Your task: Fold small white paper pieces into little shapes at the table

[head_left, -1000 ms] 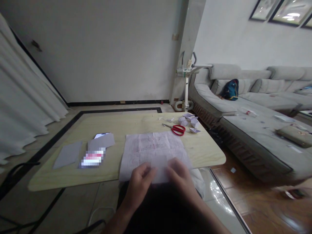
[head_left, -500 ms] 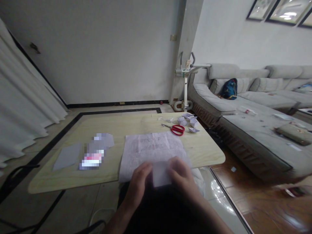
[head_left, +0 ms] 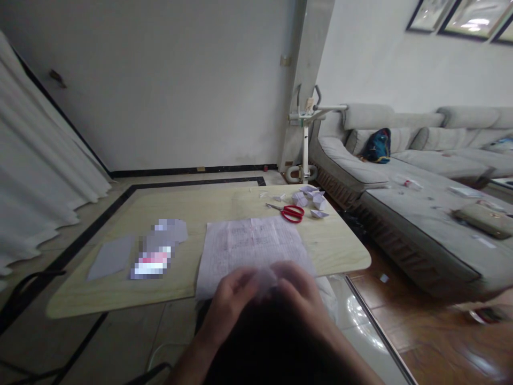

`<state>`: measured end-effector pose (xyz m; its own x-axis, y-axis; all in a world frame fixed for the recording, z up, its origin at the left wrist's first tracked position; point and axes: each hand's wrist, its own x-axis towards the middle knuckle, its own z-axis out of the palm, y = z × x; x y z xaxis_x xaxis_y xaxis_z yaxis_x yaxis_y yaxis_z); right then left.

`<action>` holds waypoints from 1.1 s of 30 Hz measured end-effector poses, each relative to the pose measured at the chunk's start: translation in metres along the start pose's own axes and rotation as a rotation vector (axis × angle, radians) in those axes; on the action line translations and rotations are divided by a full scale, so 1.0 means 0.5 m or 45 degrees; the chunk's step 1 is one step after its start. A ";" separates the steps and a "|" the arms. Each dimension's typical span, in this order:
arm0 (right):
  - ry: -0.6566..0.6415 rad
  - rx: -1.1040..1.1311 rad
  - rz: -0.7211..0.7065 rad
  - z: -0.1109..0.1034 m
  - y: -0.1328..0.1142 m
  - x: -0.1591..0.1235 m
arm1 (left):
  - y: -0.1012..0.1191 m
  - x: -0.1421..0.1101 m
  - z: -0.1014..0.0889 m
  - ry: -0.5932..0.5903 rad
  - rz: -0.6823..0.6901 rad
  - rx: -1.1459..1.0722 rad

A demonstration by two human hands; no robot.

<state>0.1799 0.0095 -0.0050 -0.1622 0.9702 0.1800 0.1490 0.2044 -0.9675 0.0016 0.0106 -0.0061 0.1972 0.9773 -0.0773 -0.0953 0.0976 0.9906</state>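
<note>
Between my two hands is a small piece of white paper [head_left: 267,282], held at the table's near edge and blurred by motion. My left hand [head_left: 234,293] is closed on its left side, the fingers bent around it. My right hand [head_left: 296,286] pinches the right side. Much of the paper is hidden behind the fingers, so its folds cannot be made out. Under and beyond the hands lies a large creased, printed sheet [head_left: 252,243]. Past its far right corner rest red-handled scissors [head_left: 292,214], blades pointing left.
Several folded paper shapes [head_left: 308,198] sit at the table's far right corner. On the left of the table [head_left: 180,203] lie a blank sheet [head_left: 111,258] and a blurred-out bright object [head_left: 152,262]. A grey sofa [head_left: 420,224] stands to the right, a white curtain [head_left: 40,160] hangs left.
The paper, flat and square between my hands before, now shows smaller and bent. My hands have drawn closer together around it. The things on the table have not moved.
</note>
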 end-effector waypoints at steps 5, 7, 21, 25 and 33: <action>0.085 -0.140 -0.070 0.011 -0.005 0.009 | 0.000 -0.004 0.011 0.138 0.045 0.111; 0.104 -0.165 -0.115 0.010 -0.006 0.011 | -0.003 -0.006 0.012 0.116 0.031 0.160; 0.054 -0.078 -0.064 0.016 -0.003 0.006 | 0.011 -0.008 0.019 0.200 0.239 0.365; 0.086 -0.069 -0.008 0.018 -0.008 0.005 | 0.003 -0.009 0.020 0.230 0.217 0.347; 0.094 -0.118 -0.041 0.018 -0.007 0.003 | -0.001 -0.013 0.016 0.203 0.226 0.359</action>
<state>0.1702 0.0093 -0.0028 -0.0967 0.9691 0.2270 0.2349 0.2438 -0.9410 0.0083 0.0028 -0.0054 0.0448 0.9936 0.1038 0.1627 -0.1097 0.9806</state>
